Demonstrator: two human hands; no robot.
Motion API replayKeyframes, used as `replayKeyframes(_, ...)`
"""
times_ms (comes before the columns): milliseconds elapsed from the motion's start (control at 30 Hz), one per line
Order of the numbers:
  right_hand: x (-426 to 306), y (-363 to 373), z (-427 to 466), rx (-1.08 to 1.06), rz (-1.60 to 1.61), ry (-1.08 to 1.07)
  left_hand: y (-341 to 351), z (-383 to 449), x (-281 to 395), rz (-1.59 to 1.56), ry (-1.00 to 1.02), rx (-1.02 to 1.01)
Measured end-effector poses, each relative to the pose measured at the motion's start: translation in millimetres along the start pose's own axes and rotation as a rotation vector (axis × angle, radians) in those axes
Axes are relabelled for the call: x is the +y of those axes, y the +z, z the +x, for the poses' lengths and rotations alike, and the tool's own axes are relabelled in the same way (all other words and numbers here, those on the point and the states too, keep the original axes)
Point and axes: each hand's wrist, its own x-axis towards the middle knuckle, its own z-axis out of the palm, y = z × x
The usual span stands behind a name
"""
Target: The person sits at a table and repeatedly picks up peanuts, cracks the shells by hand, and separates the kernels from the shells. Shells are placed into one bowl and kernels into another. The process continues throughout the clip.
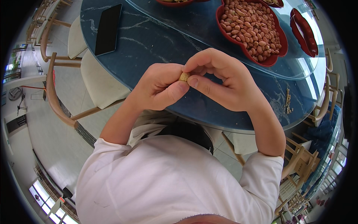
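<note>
Between my two hands, over the near part of the dark blue table [145, 47], is a small tan peanut in its shell [184, 76]. My left hand [163, 85] pinches it from the left with thumb and forefinger. From the right, the thumb and forefinger of my right hand [221, 79] meet at the same peanut; the other fingers curl behind. Most of the shell is covered by my fingertips. Beyond my right hand stands a red scalloped dish [283, 46] full of shelled peanuts [249, 28] with pinkish-red skins.
A black smartphone [108, 30] lies at the table's left. Shell scraps [288, 101] are scattered near the right edge. Another red dish [303, 32] sits at far right on the raised glass turntable [193, 42]. A wooden chair with a pale seat [98, 79] stands to my left.
</note>
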Motion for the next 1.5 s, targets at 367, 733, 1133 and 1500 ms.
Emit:
replayKeyframes(367, 0, 0, 0, 0.139, 0.064, 0.031, 8, 3, 0, 0.086, -0.052, 0.102)
replayKeyframes(733, -9, -12, 0, -0.020, -0.169, 0.069, 8, 5, -4, 0.496, 0.163, 0.133)
replayKeyframes(1133, 8, 12, 3, 0.168, 0.416, 0.150, 15, 8, -3, 0.428, 0.219, 0.442)
replayKeyframes(1500, 7, -1, 7, 0.220, -0.340, -0.083, 22, 0, -1, 0.248, -0.106, 0.425)
